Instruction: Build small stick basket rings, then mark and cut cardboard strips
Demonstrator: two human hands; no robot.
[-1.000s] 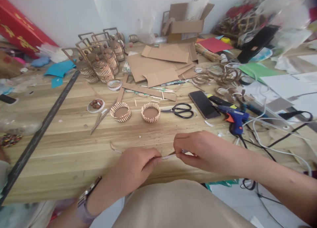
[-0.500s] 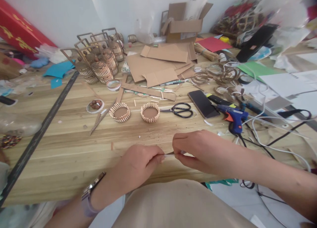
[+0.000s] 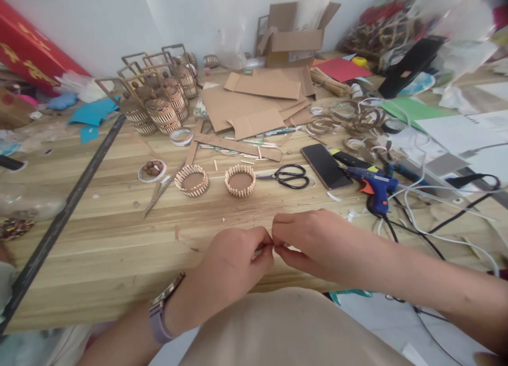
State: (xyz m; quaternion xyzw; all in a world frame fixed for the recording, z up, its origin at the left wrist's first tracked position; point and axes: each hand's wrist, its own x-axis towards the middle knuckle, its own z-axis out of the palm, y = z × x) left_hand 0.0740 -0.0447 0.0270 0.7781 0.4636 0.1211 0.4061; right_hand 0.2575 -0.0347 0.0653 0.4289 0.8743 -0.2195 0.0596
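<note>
My left hand (image 3: 238,260), with a watch on its wrist, pinches a thin narrow strip (image 3: 259,251) over the front of the table. Most of the strip is hidden by my fingers, and I cannot make out its material. My right hand (image 3: 311,241) pinches the same strip, its fingertips touching those of the left. Beyond my hands stand two round cardboard pieces ringed with short upright sticks, a left ring (image 3: 192,181) and a right ring (image 3: 240,181). Black-handled scissors (image 3: 291,176) lie beside the right ring.
A phone (image 3: 326,167) and a blue glue gun (image 3: 375,188) with trailing cables lie to the right. Finished stick lanterns (image 3: 163,112) with handles stand back left. Cardboard sheets (image 3: 254,104) lie at the back, and a small dish of brown beads (image 3: 152,170) is at left.
My left hand has moved right along the strip until its fingertips meet my right hand's. The gap where the strip showed between them has closed. My right hand has shifted slightly left.
</note>
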